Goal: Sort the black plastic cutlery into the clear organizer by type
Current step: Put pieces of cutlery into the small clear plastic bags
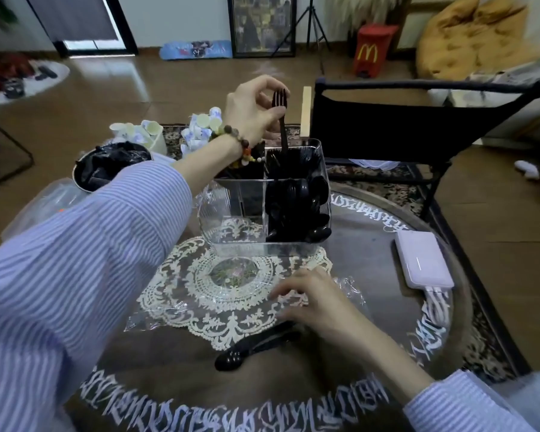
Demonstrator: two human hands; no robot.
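In the upper middle of the frame the left hand (256, 110) pinches a black fork (280, 120) near its head, tines up, with the handle's lower end already dipping into the upper-right compartment of the clear organizer (231, 219) — the one that holds other forks. The lower-right compartment is packed with spoons (306, 207); the lower-left one looks bare, and the upper-left is mostly hidden behind the wrist. The right hand (306, 297) lies low on the desk (371, 263), fingers loosely spread on a crinkled plastic wrapper (156, 316) over the lace doily (206, 275), grasping nothing. Just below it a spoon (231, 358) and a dark handle or two wait (blur makes the count unsure).

To finish this step well, I would keep the fork upright and lower it straight down, letting go only once the handle sits among the other forks — a tilted drop could lodge it across the divider. The spoon would seem next.
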